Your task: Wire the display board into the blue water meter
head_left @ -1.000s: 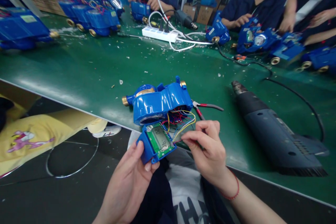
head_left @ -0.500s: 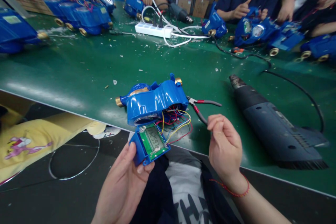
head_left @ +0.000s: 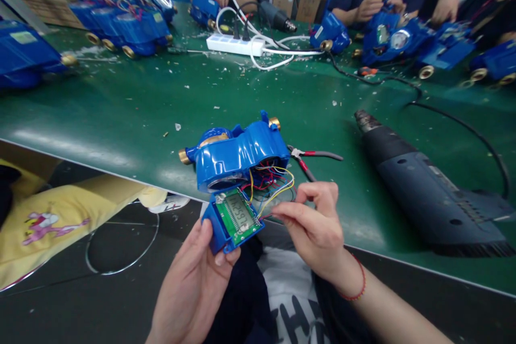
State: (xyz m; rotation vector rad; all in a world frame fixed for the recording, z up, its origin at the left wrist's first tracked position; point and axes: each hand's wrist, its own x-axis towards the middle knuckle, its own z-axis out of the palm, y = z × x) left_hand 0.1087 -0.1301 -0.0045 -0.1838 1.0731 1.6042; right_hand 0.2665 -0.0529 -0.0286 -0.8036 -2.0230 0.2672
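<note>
My left hand [head_left: 201, 274] grips a small blue case with a green circuit board and digit display [head_left: 237, 216], held in front of the table edge. Red, yellow, white and blue wires [head_left: 278, 185] run from the board into a blue water meter [head_left: 242, 153] with brass ends, lying on the table. My right hand [head_left: 314, 226] is closed in a pinch at the board's right side, its fingertips by the wires. A red wire appears to be at the fingertips, but the pinch hides the exact contact. Cutting pliers [head_left: 308, 156] with red and grey handles lie beside the meter.
A dark heat gun [head_left: 431, 188] lies on the right of the green table [head_left: 121, 118]. A white power strip [head_left: 234, 44] and cables stand farther back. Several blue meters [head_left: 124, 27] line the far side, where co-workers' hands [head_left: 368, 5] work.
My right hand has moved left from beside the pliers to the wires at the board's edge. My left hand keeps its hold on the case, nearly still.
</note>
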